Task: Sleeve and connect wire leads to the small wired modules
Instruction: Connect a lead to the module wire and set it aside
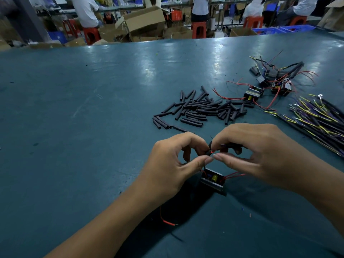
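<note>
A loose red lead (pixel 168 221) lies nearest on the green bench (pixel 83 108). Just beyond, the small module (pixel 212 179) sits below both hands. The left hand (pixel 173 162) pinches a black sleeve (pixel 209 151); the right hand (pixel 256 151) pinches the red wire end at its mouth. Best keep the strands straight and feed slowly. Spare sleeves (pixel 201 108) lie farther back.

The joint between the red wire (pixel 212 151) and a black sleeve (pixel 210 145) is largely concealed by the fingertips (pixel 208 160) of both hands. The bundle of leads (pixel 316 118) is cut off by the right edge, and the far module pile (pixel 275 79) is too tangled to be counted.
</note>
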`<move>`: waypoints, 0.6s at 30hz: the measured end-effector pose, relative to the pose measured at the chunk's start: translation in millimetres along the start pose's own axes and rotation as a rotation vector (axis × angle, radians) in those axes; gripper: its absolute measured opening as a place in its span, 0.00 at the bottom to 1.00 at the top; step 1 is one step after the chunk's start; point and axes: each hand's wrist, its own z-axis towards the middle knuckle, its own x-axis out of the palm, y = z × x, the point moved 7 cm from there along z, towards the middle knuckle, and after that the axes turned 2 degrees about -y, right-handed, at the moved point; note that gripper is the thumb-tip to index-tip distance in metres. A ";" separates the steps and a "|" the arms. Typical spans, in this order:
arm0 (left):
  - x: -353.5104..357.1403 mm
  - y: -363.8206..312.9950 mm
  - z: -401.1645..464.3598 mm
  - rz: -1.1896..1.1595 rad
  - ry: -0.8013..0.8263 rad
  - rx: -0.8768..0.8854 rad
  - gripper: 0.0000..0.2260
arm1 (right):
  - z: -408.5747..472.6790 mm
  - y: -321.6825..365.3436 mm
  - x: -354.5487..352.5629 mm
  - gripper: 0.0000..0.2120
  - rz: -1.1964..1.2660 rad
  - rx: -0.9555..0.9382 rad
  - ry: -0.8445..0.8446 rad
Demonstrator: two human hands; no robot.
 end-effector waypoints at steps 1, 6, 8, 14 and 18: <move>-0.1 -0.2 0.1 -0.001 -0.005 0.000 0.06 | 0.3 1.0 0.5 0.04 -0.003 -0.013 -0.012; -0.3 -1.2 -0.5 0.021 -0.036 0.015 0.06 | 0.5 0.5 1.8 0.04 0.010 -0.050 -0.040; 0.4 -0.1 -0.5 0.019 -0.037 0.006 0.05 | 0.1 -1.5 1.0 0.03 0.034 -0.039 -0.044; 6.0 4.1 -1.6 0.025 0.014 -0.027 0.06 | -0.4 -4.2 3.1 0.02 0.113 -0.010 -0.049; 6.8 2.3 -1.2 0.091 0.044 0.008 0.05 | -1.3 -5.5 4.8 0.02 0.124 -0.001 -0.029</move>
